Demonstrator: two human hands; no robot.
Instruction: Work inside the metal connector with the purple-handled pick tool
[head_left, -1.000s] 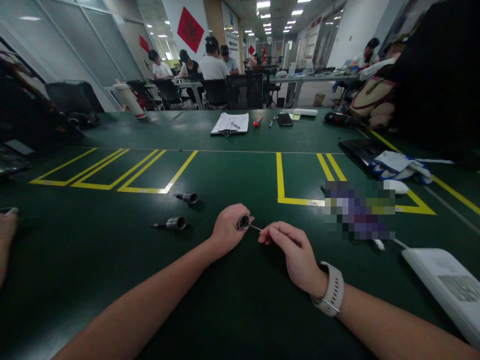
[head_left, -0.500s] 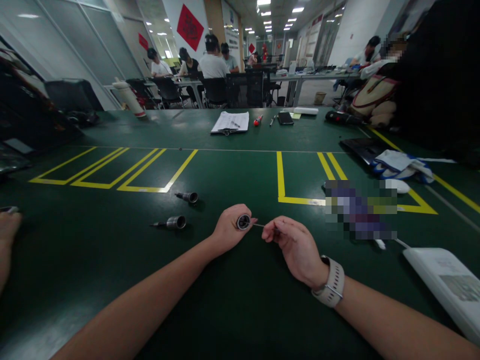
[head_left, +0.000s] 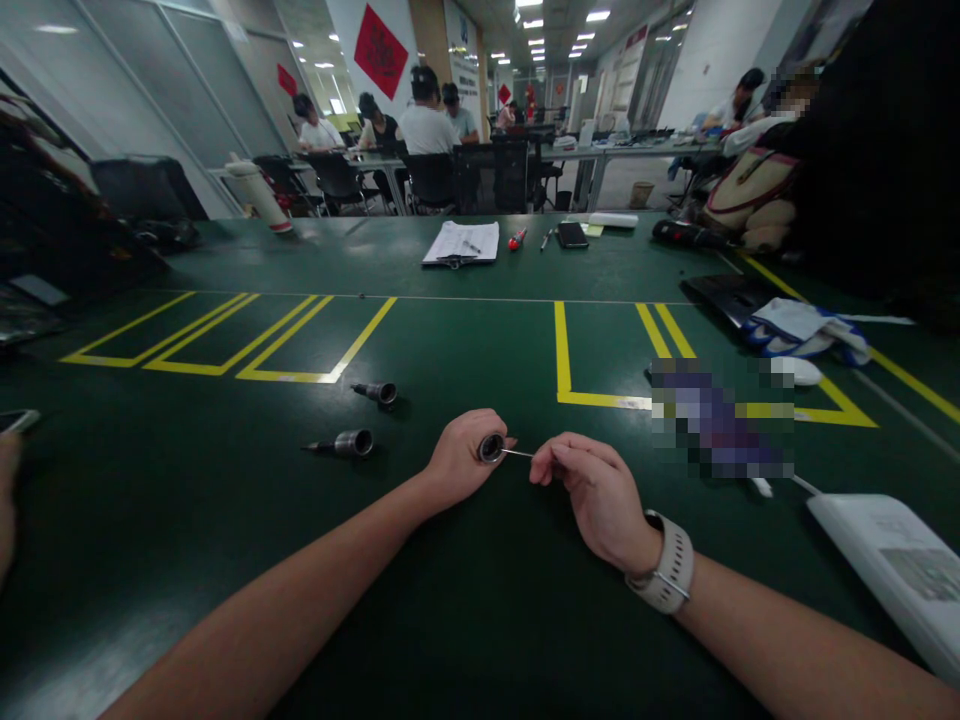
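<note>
My left hand is closed around a small dark metal cylinder, its round open end facing the camera. My right hand pinches a thin metal rod whose tip sits at the cylinder's mouth. Both hands rest low on the dark green table. Two similar cylinders with pointed ends lie to the left, one nearer and one farther.
Yellow tape boxes mark the table. A white device with a cable lies at the right, gloves beyond it. A clipboard, pens and a phone lie farther back. Another person's hand shows at the left edge. People sit at distant tables.
My right hand has crept slightly left toward the cylinder, so less of the rod shows between my hands. The hand at the left edge has drawn back.
</note>
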